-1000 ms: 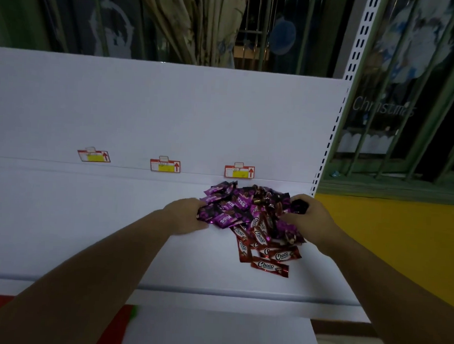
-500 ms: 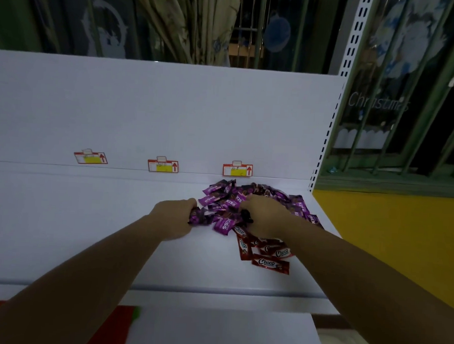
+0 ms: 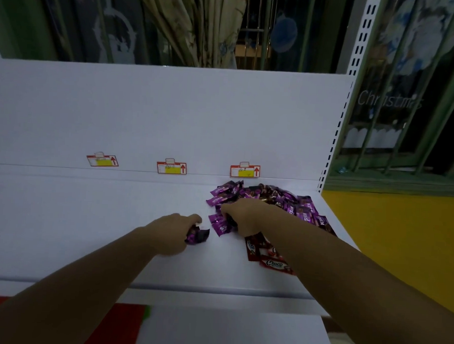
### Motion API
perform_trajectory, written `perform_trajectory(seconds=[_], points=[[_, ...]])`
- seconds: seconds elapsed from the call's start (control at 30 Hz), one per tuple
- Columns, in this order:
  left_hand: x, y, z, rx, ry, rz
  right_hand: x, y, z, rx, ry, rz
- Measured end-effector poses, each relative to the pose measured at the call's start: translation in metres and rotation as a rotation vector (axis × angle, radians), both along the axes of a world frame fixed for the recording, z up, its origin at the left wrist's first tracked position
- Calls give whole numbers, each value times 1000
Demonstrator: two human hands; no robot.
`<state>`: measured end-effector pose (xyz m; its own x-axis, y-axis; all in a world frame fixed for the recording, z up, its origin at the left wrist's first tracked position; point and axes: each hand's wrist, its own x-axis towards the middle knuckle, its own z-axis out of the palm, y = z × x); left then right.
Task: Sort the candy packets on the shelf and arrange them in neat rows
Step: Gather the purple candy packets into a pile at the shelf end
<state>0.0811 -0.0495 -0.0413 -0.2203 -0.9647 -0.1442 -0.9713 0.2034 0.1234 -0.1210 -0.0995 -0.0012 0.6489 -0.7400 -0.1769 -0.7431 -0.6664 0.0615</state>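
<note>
Head view: left grip [image 3: 174, 231] around purple packets [image 3: 197, 236]

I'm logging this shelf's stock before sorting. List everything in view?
shelf: one, white, holds the packets.
purple candy packets: many, purple, heaped at the shelf's back right.
red Choco packets: several, red, in front of the heap.
price tags: three, red and yellow, on the back panel.
curtain: one, beige, behind the shelf.
left hand: one, grips purple packets left of the heap.
right hand: one, fingers curled over packets at heap's near edge.
</note>
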Motion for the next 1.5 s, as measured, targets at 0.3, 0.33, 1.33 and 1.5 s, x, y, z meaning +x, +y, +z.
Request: perform_trajectory(seconds=[0.3,0.33,1.33,1.5], points=[[-5,19,-4,-161,-10,51,10,-9,-5,11,35,-61],[-5,20,-4,-181,20,92,10,-9,-5,12,27,-68],[-42,-44,-2,-155,161,104,-178,48,27,737,-1380,-562],[-31,-30,15,67,123,190,-160,54,27,585,-1204,-549]])
